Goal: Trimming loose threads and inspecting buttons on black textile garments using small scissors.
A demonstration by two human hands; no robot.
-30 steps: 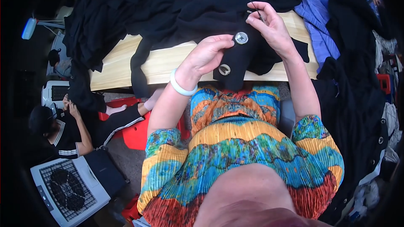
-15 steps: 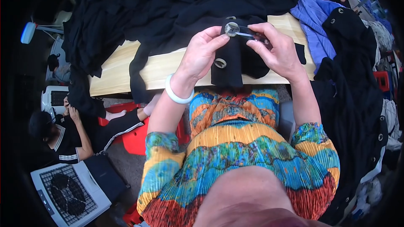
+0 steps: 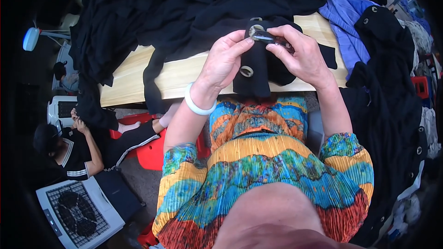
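Observation:
My left hand (image 3: 225,57) pinches the edge of a large round marbled button (image 3: 253,30) on a black knit garment (image 3: 253,57). In my right hand (image 3: 302,55) is a small pair of dark thread snips (image 3: 264,36), their metal tips lying against the button's right side. Exactly what the tips touch is too small to tell. A second button (image 3: 247,71) sits lower on the same black strip, and another button (image 3: 256,19) shows just above the held one. The garment lies at the table's near edge.
Heaped black garments (image 3: 124,14) cover the far side of the wooden table (image 3: 184,76). A purple cloth (image 3: 342,20) and more black buttoned cloth (image 3: 387,110) hang at the right. At lower left, another person (image 3: 69,147) sits near a red stool (image 3: 152,154) and a white fan unit (image 3: 78,212).
The snips have moved left onto the button, and their blades have come closer together. My left hand still pinches the button. A stranger's hand at the top right is gone from view.

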